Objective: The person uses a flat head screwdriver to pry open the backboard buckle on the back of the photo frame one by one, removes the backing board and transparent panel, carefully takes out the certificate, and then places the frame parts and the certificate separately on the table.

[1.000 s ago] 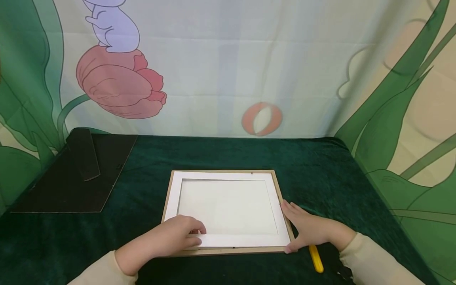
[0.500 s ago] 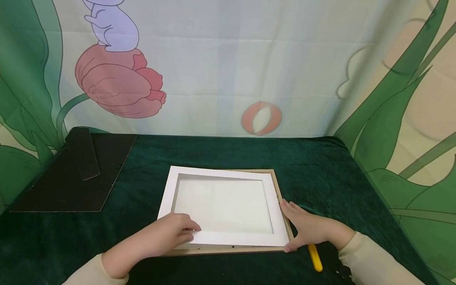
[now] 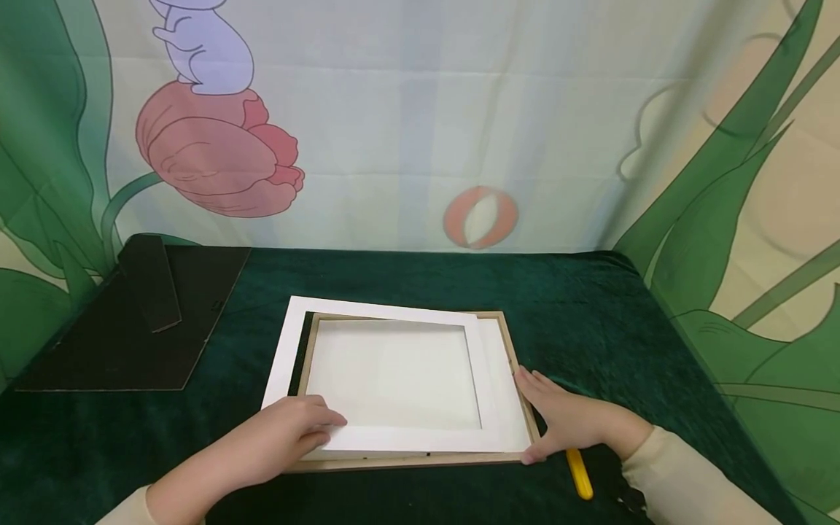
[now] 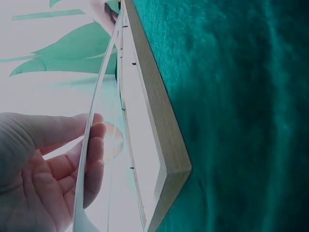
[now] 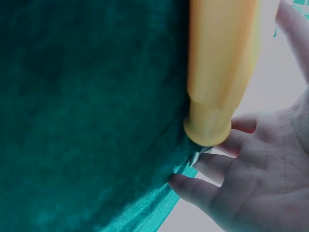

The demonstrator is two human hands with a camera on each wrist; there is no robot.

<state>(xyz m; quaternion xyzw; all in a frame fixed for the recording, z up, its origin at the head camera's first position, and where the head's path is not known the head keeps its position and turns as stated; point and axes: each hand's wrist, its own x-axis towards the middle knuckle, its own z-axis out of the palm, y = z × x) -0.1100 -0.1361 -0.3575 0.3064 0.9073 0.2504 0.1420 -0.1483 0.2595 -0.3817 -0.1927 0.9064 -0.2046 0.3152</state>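
Downward head and close wrist views share green cloth (image 3: 571,313).

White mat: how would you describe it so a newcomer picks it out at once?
Find the wooden frame on the dark green cloth. The left hand pinches the white mat over it. Unlike the white surface beneath, it has a rectangular opening.

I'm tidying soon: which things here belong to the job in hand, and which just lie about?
Likely in the job:
white windowed card mat, in the left hand
pale rectangular wooden frame, at the right hand

Lying about:
long yellow-handled tool
black rectangular panel, perhaps the frame's back
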